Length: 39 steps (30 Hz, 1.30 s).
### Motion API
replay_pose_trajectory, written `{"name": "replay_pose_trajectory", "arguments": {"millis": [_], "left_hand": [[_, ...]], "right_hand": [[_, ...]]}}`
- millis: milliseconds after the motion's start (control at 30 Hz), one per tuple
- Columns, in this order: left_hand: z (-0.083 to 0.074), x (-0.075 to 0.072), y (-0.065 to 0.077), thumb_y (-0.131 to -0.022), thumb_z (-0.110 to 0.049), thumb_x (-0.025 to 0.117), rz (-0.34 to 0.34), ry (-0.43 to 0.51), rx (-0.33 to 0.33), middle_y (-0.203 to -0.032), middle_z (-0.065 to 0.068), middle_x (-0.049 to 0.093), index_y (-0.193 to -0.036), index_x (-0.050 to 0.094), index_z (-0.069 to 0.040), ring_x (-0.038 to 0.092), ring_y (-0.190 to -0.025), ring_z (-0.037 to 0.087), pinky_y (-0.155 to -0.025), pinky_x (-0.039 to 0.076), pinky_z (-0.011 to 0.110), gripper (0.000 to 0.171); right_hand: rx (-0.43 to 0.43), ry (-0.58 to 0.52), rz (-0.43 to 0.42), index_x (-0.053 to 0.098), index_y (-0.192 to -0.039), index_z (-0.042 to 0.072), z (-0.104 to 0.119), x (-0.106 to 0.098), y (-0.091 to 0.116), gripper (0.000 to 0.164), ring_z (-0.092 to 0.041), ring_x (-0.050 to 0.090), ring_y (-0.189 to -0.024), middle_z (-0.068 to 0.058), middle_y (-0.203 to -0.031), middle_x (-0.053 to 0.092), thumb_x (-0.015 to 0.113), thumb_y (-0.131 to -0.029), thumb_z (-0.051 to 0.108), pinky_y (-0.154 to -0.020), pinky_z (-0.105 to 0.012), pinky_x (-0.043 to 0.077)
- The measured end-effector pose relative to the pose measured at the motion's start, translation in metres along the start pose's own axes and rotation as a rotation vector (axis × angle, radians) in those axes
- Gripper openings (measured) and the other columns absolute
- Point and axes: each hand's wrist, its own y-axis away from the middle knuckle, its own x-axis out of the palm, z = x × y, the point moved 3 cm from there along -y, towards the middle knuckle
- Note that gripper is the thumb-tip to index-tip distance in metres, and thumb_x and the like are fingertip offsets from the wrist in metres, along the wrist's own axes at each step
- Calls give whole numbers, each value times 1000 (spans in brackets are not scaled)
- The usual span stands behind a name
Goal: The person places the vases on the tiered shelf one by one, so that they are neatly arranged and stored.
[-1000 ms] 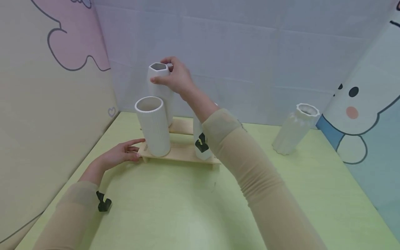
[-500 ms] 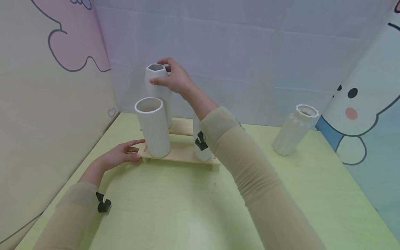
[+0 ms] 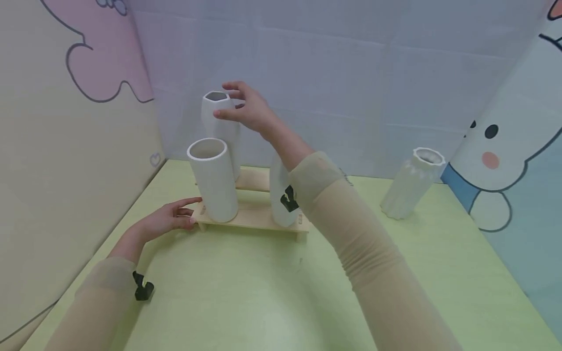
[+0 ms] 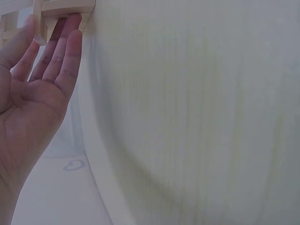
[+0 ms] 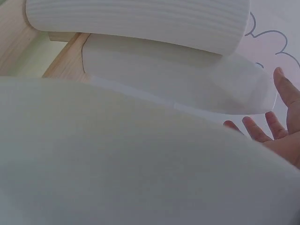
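A two-level wooden rack (image 3: pixel 252 218) stands on the pale green table. My left hand (image 3: pixel 161 222) holds its left end, the thumb at the front corner and fingers behind, as the left wrist view shows. On the rear level stands a tall white faceted vase (image 3: pixel 219 124). My right hand (image 3: pixel 252 108) is beside its top with spread fingers; the right wrist view shows the fingertips (image 5: pixel 251 123) apart from the faceted vase (image 5: pixel 178 77). A white ribbed cylindrical vase (image 3: pixel 215 187) stands on the front level, left. Another white vase (image 3: pixel 279 197) stands front right, partly hidden by my right forearm.
A white vase with a scalloped rim (image 3: pixel 410 187) stands on the table (image 3: pixel 263 292) to the right. A grey-white wall covering (image 3: pixel 329 87) rises behind the rack, and a printed side panel (image 3: pixel 88 161) borders the left.
My right hand's fingers have loosened from the faceted vase's rim and drawn slightly right. The vase tilted a little leftward earlier and now stands on the rack. The left hand stays at the rack.
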Motion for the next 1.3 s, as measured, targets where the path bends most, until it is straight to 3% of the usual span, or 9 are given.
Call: {"name": "replay_pose_trajectory", "arguments": {"millis": [367,867,1300], "left_hand": [[3,-4,1,-90,-22,65,-7,6,-16,-133,25,46,-150,25,-17,60,-106,22,-89,52,32,73],[6,-9,12,-91,-26,64,-6,-32,-10,-136,23,47,-151,23,-21,60,-109,17,-88,50,27,72],[4,-9,14,-91,-19,63,-4,-22,18,-133,25,48,-150,23,-16,60,-109,24,-87,52,29,72]], "right_hand": [[-80,-34,13,43,-139,21,-2,-28,25,65,-17,46,-126,0,-142,46,74,-82,26,-101,-31,42],[-180,35,61,43,-138,20,-6,-72,69,59,-16,47,-125,1,-139,48,70,-86,22,-102,-35,42],[-153,63,11,44,-138,19,-27,-114,103,59,-18,47,-126,-1,-140,48,71,-86,20,-104,-43,40]]}}
